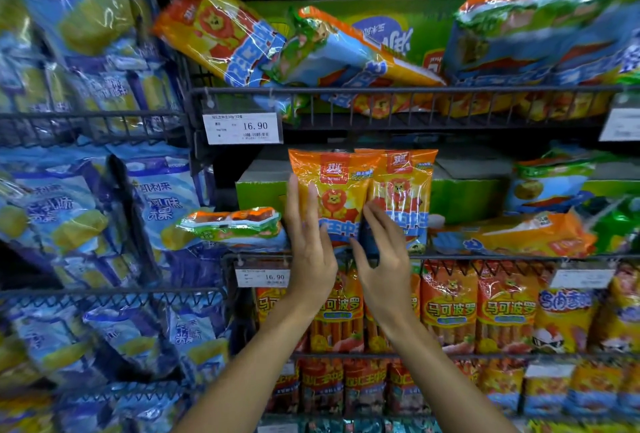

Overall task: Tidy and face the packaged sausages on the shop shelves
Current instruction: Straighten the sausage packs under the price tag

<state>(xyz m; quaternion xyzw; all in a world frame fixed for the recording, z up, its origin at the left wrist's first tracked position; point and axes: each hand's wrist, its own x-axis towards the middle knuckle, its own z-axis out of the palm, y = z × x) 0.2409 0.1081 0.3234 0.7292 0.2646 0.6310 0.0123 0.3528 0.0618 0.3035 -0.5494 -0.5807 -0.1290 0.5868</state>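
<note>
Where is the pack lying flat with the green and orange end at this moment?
In the head view, the flat green and orange pack lies on the middle wire shelf, just left of the left hand and the upright orange lion pack.

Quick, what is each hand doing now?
Left hand: open, fingers straight against the left upright pack.
Right hand: open, holding nothing.

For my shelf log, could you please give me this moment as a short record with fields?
place: wire shop shelves stocked with packaged sausages
left hand: fingers straight, flat against the left upright pack
right hand: fingers loosely spread, at the right upright pack
upright packs: two orange lion packs, side by side, facing out
lying pack: on its side, left of the hands
top shelf: packs tilted and piled
price tag: reads 16.90
</note>
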